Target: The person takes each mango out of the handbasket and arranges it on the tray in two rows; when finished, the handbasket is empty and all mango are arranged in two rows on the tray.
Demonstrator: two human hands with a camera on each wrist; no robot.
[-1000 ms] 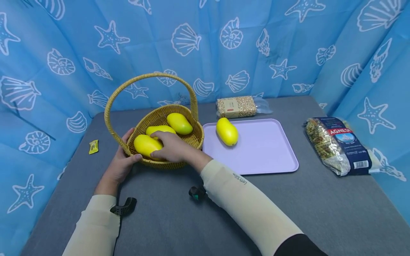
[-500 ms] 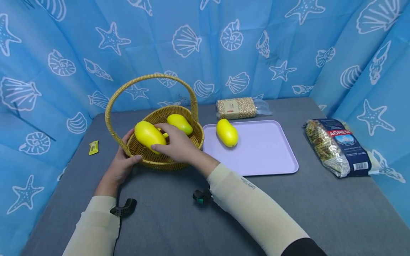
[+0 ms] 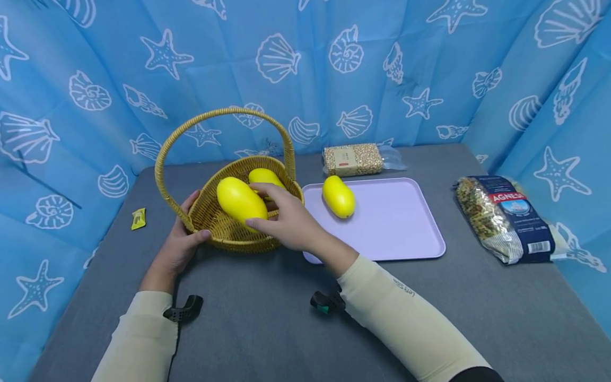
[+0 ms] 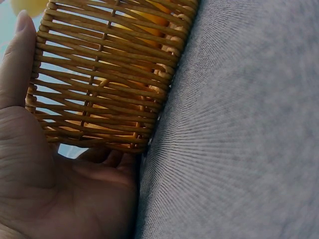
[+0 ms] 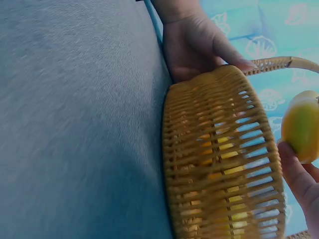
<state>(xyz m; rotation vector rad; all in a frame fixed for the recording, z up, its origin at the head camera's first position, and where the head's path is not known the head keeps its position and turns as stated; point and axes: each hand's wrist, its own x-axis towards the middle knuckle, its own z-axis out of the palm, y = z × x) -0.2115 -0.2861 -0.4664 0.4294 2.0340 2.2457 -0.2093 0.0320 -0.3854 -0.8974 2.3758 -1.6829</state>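
Yellow mango [image 3: 241, 202] sits in your right hand [image 3: 291, 223], fingers curled round it, lifted just above the wicker basket [image 3: 224, 233]. Your left hand [image 3: 179, 246] grips the basket's near wall, thumb on the rim. Another mango [image 3: 263, 175] lies inside the basket. A third mango [image 3: 338, 197] rests on the lilac tray [image 3: 396, 228], just beside the basket on the grey table [image 3: 267, 329].

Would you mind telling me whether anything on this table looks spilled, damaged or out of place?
Nothing looks spilled or damaged. The only stray item is a small yellow wrapper lying alone on the grey table, left of the basket.
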